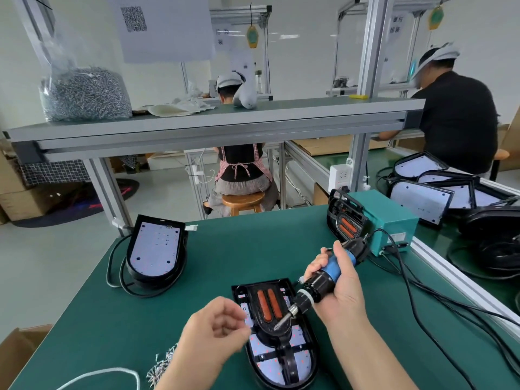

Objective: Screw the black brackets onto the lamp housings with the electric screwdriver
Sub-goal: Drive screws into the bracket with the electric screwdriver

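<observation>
— Where are the screws?
— A clear bag [84, 94] on the upper shelf [253, 119] is full of them. A loose pile [160, 367] lies by the bench's [225, 257] near edge.
— And the hands?
— The right hand [342, 294] grips the electric screwdriver [323, 281], bit on the black bracket [268, 305] atop the lamp housing [281, 364]. The left hand [216, 325] curls beside it; I cannot tell whether it pinches anything. Bare bench lies leftward.
</observation>
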`<state>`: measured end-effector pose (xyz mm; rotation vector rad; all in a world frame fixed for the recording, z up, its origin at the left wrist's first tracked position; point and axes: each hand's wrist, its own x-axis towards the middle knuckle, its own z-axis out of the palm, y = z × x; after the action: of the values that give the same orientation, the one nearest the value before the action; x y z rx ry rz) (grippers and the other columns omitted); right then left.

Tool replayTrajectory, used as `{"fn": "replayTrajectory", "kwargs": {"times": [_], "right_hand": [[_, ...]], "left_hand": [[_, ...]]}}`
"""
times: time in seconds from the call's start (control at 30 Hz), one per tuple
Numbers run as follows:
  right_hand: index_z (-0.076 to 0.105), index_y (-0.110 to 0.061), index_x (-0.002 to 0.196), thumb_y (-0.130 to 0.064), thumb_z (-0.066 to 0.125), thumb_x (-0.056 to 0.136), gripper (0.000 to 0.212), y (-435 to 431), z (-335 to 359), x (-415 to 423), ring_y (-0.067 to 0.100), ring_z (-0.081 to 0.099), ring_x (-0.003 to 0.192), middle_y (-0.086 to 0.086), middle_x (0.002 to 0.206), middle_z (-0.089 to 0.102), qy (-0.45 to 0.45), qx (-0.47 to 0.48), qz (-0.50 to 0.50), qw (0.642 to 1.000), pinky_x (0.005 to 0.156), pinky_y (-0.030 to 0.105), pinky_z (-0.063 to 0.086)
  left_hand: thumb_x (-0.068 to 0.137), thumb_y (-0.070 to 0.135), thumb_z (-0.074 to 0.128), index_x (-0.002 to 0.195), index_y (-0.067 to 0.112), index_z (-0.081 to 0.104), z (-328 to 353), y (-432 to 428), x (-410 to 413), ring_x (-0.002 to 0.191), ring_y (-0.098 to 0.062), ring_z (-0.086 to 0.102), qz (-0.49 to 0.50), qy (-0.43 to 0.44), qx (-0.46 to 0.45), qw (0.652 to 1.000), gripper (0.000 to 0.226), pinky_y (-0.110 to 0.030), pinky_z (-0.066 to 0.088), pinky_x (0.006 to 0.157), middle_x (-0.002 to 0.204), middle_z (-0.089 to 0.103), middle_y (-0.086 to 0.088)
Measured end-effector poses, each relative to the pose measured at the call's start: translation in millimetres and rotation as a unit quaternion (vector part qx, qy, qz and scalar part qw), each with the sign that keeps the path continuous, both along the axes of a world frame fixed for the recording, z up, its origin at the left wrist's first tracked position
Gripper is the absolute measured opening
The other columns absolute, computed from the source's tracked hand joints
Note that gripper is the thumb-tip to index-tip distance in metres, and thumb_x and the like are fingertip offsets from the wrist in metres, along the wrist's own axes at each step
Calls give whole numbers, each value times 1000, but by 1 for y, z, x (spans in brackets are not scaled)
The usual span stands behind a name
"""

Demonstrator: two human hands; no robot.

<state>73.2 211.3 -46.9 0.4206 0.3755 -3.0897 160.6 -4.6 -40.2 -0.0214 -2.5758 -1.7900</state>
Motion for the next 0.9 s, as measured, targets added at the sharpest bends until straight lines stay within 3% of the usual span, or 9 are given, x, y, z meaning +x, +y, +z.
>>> {"fn": "replayTrajectory", "kwargs": {"times": [0.2,0.3,0.5,0.67,0.9], "right_hand": [[58,-11,82,-29,73,85,24,-11,24,9,8,48,49,-2,66,47,26,17,-4,1000,47,18,48],[58,-11,83,-27,77,76,25,-8,33,10,7,49,48,-2,67,49,33,11,-14,999,46,19,49],[58,-12,85,-26,79,74,27,-5,35,10,7,50,51,-2,69,51,39,25,-30,998,48,19,49],[58,-12,87,-26,79,74,28,-7,31,12,7,50,52,-2,68,52,37,41,-30,998,49,19,49],[58,-12,89,-27,79,74,30,-7,29,14,8,50,51,-1,68,53,37,73,-44,996,48,20,49]], "left_hand": [[85,-19,62,86,-8,63,8,33,-1,63,-33,72,-17,-50,211,976,11,-24,56,52,67,67,-22],[84,-21,61,88,-11,63,11,29,1,64,-36,72,-26,-66,252,965,11,-26,57,52,70,67,-26],[63,-16,74,75,-7,68,17,33,6,63,-38,71,-34,-65,257,964,16,-27,57,51,72,66,-31],[76,-25,68,84,-11,63,10,32,5,63,-36,73,-42,-52,199,978,16,-25,57,52,71,69,-29],[78,-21,67,85,-10,63,7,32,6,65,-36,74,-41,-40,149,987,14,-27,59,55,71,70,-26]]}}
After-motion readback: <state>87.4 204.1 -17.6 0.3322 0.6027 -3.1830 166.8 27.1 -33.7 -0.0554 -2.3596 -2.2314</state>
